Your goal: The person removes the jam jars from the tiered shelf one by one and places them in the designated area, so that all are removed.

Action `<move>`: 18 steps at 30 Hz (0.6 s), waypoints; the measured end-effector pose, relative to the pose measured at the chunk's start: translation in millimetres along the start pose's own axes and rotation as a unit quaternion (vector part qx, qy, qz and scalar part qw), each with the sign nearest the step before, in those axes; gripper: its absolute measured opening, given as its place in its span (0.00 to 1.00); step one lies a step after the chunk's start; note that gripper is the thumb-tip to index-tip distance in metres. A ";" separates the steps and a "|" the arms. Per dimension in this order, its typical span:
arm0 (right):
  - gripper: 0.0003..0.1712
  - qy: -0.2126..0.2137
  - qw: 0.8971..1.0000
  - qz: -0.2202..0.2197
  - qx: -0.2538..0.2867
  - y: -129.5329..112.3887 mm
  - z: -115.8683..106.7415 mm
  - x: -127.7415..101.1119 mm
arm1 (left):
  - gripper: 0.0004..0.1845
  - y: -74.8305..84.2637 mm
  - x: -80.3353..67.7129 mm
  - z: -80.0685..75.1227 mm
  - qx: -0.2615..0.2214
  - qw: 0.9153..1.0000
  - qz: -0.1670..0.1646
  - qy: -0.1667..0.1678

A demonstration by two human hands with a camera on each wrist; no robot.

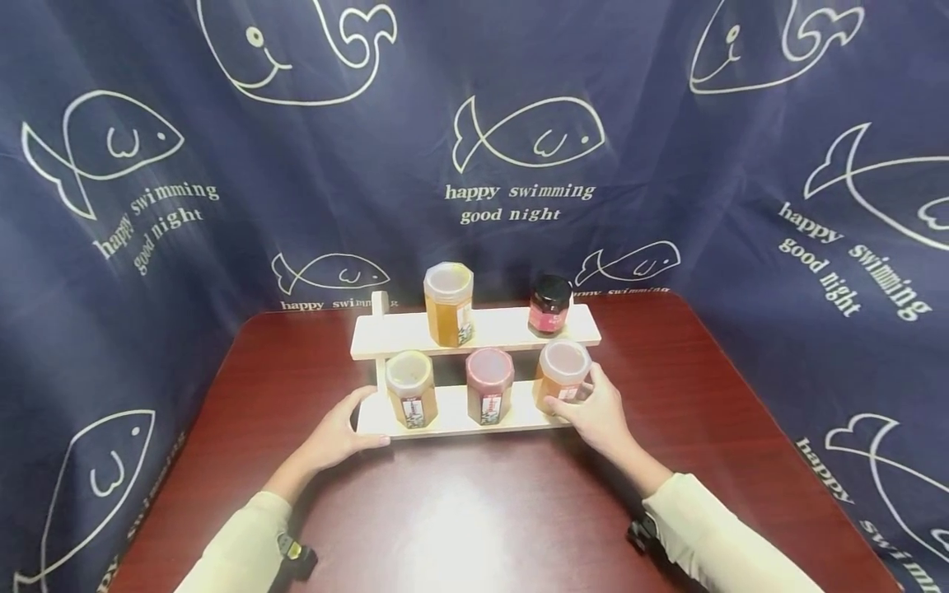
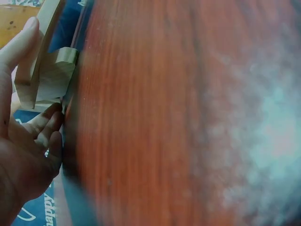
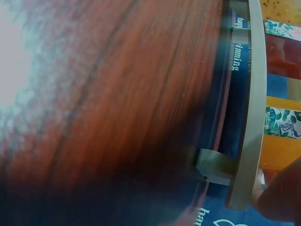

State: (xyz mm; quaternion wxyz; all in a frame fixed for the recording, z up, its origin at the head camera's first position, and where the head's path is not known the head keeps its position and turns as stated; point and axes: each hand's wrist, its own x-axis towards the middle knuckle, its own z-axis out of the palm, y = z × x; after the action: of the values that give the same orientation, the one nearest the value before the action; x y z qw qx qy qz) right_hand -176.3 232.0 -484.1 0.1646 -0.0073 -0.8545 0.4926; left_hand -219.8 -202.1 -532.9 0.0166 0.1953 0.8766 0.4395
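Note:
A two-tier pale wooden rack stands on a dark red table. Its upper shelf carries a tall amber jar and a small red jar with a black lid. On the lower shelf stand an amber jar, a reddish jar and a second amber jar. My left hand grips the rack's left end, thumb on top. My right hand curls round the right amber jar. The left wrist view shows my left hand at the rack's wood. The right wrist view shows the shelf edge.
A navy curtain with white fish drawings hangs close behind and on both sides of the table. The bare tabletop stretches between the rack and me. Both forearms wear pale sleeves.

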 end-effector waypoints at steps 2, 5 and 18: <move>0.41 -0.002 1.000 0.002 -0.005 -0.2 1.4 -1.9 | 0.50 -0.5 -2.9 -1.4 0.010 1.000 -0.007 0.005; 0.41 0.000 1.000 0.004 -0.012 0.3 1.2 -5.5 | 0.49 -1.6 -4.3 -1.3 0.016 1.000 -0.008 0.003; 0.42 0.028 0.998 -0.017 -0.056 -0.2 -26.8 -7.4 | 0.49 3.7 -3.3 -2.6 -0.004 1.000 -0.021 -0.007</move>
State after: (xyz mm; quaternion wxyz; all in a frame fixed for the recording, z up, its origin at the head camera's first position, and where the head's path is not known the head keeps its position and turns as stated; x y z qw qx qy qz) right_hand -161.6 253.1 -473.6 0.1964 -0.0154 -0.8759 0.4405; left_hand -216.0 -203.3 -528.9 0.0325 0.1794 0.8786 0.4414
